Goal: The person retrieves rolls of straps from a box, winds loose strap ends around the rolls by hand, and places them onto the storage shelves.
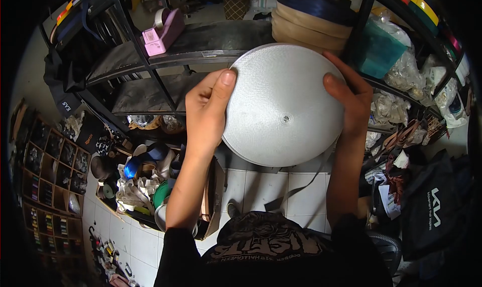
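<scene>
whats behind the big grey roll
Past the edges of the grey roll, held in the left hand and right hand, you can see black shelving, tan and dark blue rolls and white floor tiles. Whatever lies directly behind it is covered.

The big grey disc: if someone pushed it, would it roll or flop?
The disc would probably roll on edge, being round. Its face looks flat between the left hand and right hand, so it seems fairly stiff. The strip hanging below it is likely floppy and could snag.
</scene>
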Demonstrator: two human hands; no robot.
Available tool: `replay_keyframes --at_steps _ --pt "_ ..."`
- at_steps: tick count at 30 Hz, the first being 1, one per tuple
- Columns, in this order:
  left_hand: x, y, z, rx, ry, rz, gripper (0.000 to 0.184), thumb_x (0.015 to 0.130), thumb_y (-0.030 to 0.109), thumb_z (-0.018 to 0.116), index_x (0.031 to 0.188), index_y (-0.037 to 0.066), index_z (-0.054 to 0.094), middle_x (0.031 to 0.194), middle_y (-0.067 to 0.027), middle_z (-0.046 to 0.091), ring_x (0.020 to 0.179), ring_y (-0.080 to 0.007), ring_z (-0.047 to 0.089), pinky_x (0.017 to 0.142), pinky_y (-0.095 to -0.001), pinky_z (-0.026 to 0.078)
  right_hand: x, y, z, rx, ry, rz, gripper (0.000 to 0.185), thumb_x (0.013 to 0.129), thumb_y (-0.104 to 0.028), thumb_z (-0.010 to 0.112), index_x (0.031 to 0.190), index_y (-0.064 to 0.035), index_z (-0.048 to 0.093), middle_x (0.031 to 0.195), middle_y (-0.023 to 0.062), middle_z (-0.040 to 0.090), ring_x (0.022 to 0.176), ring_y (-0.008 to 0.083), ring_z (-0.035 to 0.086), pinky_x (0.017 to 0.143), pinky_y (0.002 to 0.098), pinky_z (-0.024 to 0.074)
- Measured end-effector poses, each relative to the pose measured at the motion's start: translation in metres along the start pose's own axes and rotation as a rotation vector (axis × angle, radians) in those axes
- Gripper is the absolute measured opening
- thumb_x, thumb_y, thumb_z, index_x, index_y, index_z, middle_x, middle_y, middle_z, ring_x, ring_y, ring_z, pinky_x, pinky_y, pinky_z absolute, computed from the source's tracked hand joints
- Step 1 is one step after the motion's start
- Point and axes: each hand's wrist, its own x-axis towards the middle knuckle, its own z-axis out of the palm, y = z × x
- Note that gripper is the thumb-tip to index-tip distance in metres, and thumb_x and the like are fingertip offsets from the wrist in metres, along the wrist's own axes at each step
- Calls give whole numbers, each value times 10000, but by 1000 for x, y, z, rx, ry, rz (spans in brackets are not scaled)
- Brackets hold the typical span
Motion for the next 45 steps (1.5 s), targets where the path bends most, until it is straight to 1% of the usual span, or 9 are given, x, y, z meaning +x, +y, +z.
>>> replay_keyframes --at_steps 4,10,14,21,25,28,32,38,45 --pt "-1 -6 4 -133 33 -62 423 911 341 613 1001 -71 640 834 -41 638 755 -75 535 709 -206 404 -2 -2 -2 -39 -5 -12 432 713 -141 709 1117 6 660 972 152 687 891 192 642 868 281 458" --pt "8 0 -9 -102 -197 -160 376 889 329 643 926 -45 634 789 -26 621 730 -70 535 680 -207 413 -3 2 -6 -80 -60 37 428 719 -153 709 1118 -4 663 984 157 688 907 200 647 873 283 460" --pt "2 -3 7 -40 -33 -148 351 821 293 736 885 -31 616 778 -48 628 675 -84 551 630 -217 438 -3 2 -4 -72 -63 48 428 726 -166 706 1122 -10 663 984 151 688 904 191 647 870 275 460" --pt "3 -11 -4 -22 -78 -170 409 808 348 739 936 -21 617 821 -91 639 725 -106 579 641 -231 457 -2 8 -3 -78 -128 99 405 743 -150 698 1124 -18 664 969 136 694 888 171 645 834 259 472" --pt "13 8 -9 108 -459 -321 501 820 405 704 1014 -50 629 835 -97 644 753 -116 590 642 -237 460 0 17 -3 -131 -358 100 364 761 -119 698 1114 -35 673 968 125 699 863 148 650 789 244 487" --pt "16 -3 -10 218 -419 -453 484 815 393 696 1021 -40 635 828 -84 640 731 -130 593 665 -235 468 -2 21 5 -156 -467 105 335 775 -119 701 1103 -54 682 952 116 704 845 137 654 766 242 494" --pt "9 -20 -14 25 -225 -371 450 823 385 698 940 -49 672 777 -82 653 668 -121 585 613 -238 459 10 18 12 -201 -517 90 338 819 -153 670 1147 -73 661 1021 103 690 896 147 642 796 251 488" --pt "25 -10 -29 -291 172 -267 664 820 478 660 1127 -101 556 991 -206 644 818 -258 671 729 -339 560 10 19 29 -142 -397 -96 454 910 -253 584 1334 -112 501 1233 102 584 1106 172 545 941 303 419" --pt "15 -17 -23 -430 319 -165 502 899 453 566 1199 51 563 1144 -85 614 1019 -211 602 881 -344 479 2 39 47 -47 -138 -169 474 921 -264 557 1344 -69 469 1235 135 562 1124 205 532 974 333 396"
